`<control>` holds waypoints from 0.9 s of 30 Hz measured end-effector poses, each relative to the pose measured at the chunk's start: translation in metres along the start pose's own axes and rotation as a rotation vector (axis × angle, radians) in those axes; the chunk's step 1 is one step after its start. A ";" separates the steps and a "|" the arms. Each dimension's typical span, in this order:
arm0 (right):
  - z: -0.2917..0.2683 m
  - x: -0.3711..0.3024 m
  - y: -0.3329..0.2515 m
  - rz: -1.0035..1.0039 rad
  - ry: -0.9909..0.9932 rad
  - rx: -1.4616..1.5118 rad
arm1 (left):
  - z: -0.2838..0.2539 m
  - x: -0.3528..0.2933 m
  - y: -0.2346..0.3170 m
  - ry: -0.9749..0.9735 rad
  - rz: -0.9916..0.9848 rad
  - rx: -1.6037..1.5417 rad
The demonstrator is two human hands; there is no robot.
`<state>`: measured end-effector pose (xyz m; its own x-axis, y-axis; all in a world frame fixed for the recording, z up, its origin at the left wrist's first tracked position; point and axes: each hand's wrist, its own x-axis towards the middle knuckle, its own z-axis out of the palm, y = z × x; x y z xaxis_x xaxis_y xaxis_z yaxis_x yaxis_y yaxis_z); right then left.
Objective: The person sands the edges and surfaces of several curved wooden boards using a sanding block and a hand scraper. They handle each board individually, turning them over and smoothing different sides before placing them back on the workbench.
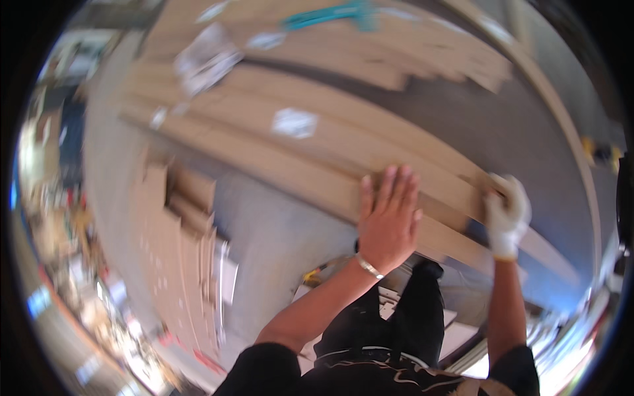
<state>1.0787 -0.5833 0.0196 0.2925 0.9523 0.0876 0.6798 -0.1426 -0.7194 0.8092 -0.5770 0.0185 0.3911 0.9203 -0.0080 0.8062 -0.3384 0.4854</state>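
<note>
A long, narrow brown cardboard piece with folded flaps runs diagonally in front of me and carries a white label. My left hand, bare and with a band at the wrist, rests flat on its near flaps, fingers stretched out. At the right end of the cardboard is my right hand in a white glove. Its fingers are curled at the cardboard's edge; motion blur hides what exactly lies between them.
More flat cardboard lies beyond, with a teal tool and a crumpled whitish sheet. Stacked cardboard stands at the left. A yellow-and-black object sits near my legs. Blurred clutter lines the far left.
</note>
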 end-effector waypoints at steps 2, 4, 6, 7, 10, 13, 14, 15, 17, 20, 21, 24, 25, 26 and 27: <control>-0.002 0.002 -0.003 -0.113 -0.020 -0.101 | 0.019 -0.011 0.044 -0.143 0.034 0.003; -0.003 0.008 0.000 -0.165 0.019 0.057 | 0.038 -0.016 0.072 -0.188 0.170 0.121; -0.004 0.010 0.003 -0.158 0.085 0.206 | 0.058 -0.014 0.092 -0.212 0.182 0.133; -0.007 0.006 0.005 -0.164 0.215 0.249 | 0.065 -0.013 0.096 -0.170 0.217 0.149; -0.031 -0.017 0.030 -0.119 0.211 0.374 | 0.072 -0.008 0.091 -0.127 0.230 0.145; -0.090 -0.047 0.093 -0.106 0.188 0.517 | 0.071 0.001 0.092 -0.145 0.270 0.301; -0.114 -0.058 0.117 -0.080 0.264 0.544 | 0.072 0.005 0.099 -0.160 0.236 0.330; -0.139 -0.068 0.142 -0.013 0.285 0.566 | 0.075 0.010 0.108 -0.167 0.205 0.348; -0.189 -0.083 0.188 0.002 0.424 0.620 | 0.085 0.024 0.137 -0.195 0.195 0.359; -0.255 -0.109 0.247 0.256 0.519 0.830 | 0.118 0.054 0.201 -0.223 0.263 0.373; -0.272 -0.115 0.262 0.353 0.557 0.967 | 0.134 0.066 0.225 -0.218 0.326 0.348; -0.316 -0.130 0.307 0.418 0.599 1.146 | 0.182 0.101 0.300 -0.218 0.506 0.271; -0.328 -0.133 0.319 0.450 0.627 1.225 | 0.202 0.113 0.324 -0.230 0.550 0.255; -0.337 -0.140 0.330 0.384 0.662 1.253 | 0.217 0.120 0.343 -0.217 0.625 0.219; -0.347 -0.146 0.342 0.400 0.675 1.247 | 0.231 0.124 0.359 -0.241 0.601 0.256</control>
<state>1.5020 -0.8644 -0.0001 0.8065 0.5529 -0.2094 -0.4234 0.2930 -0.8573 1.2499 -0.6299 -0.0099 0.8660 0.5000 -0.0105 0.4869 -0.8382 0.2456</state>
